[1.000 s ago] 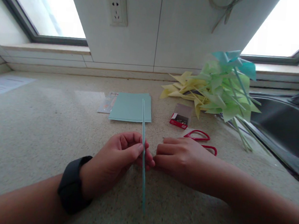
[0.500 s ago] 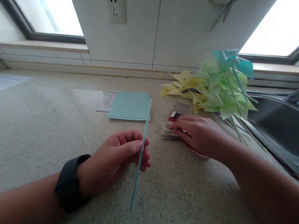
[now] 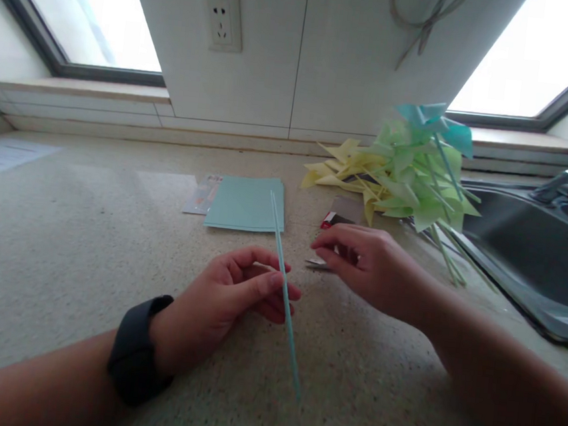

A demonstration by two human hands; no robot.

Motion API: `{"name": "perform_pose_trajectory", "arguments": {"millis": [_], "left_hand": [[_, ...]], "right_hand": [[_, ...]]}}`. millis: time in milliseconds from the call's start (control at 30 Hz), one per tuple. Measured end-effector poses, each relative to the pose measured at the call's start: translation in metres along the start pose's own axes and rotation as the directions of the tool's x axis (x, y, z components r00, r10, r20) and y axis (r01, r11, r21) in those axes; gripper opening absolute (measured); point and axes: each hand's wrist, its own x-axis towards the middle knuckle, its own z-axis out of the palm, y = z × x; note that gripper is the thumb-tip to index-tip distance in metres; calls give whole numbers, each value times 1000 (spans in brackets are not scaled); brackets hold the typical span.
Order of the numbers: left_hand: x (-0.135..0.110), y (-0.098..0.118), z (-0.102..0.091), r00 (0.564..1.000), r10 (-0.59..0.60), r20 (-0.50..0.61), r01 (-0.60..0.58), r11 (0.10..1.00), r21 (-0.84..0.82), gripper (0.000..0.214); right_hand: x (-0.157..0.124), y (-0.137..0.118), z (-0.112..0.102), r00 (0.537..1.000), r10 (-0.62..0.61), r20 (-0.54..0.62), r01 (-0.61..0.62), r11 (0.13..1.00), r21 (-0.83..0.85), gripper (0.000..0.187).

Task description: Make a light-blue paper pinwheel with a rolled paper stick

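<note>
A thin pale blue stick is pinched between the thumb and fingers of my left hand, tilted with its upper end toward the back left. Behind it lies a stack of light blue square sheets. My right hand hovers low over the counter, fingers curled and the tips close to the thumb; whether something small is in them is hidden. Below its fingertips a flat metal blade shows, the rest covered by the hand. Just beyond the knuckles lies a red and black packet.
Yellow and green paper pinwheels with a blue pinwheel on top are heaped at the back right, sticks pointing forward. A steel sink borders the right side. A printed sheet lies far left. A wall socket is above the counter.
The stick has swung so its lower end points further right. My right hand has lifted slightly and drawn its fingers in; the pale ring by its fingertips no longer shows.
</note>
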Motion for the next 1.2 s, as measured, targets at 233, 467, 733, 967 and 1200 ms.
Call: {"name": "perform_pose_trajectory", "arguments": {"millis": [233, 467, 733, 967, 1200], "left_hand": [[2, -1, 1, 999, 54, 5, -54, 999, 3, 26], [2, -2, 0, 999, 35, 27, -36, 999, 41, 32], [3, -1, -1, 997, -80, 9, 79, 993, 83, 22], [2, 0, -2, 995, -94, 45, 88, 990, 114, 15], [0, 1, 0, 991, -92, 100, 86, 995, 59, 11]], "right_hand": [[-3, -42, 13, 984, 58, 170, -148, 797, 585, 16], [-1, -41, 24, 951, 155, 267, -308, 504, 807, 29], [1, -33, 27, 942, 266, 204, -326, 586, 741, 34], [0, -33, 27, 945, 266, 193, -314, 557, 769, 25], [1, -31, 28, 967, 188, 174, -249, 524, 814, 17]]}}
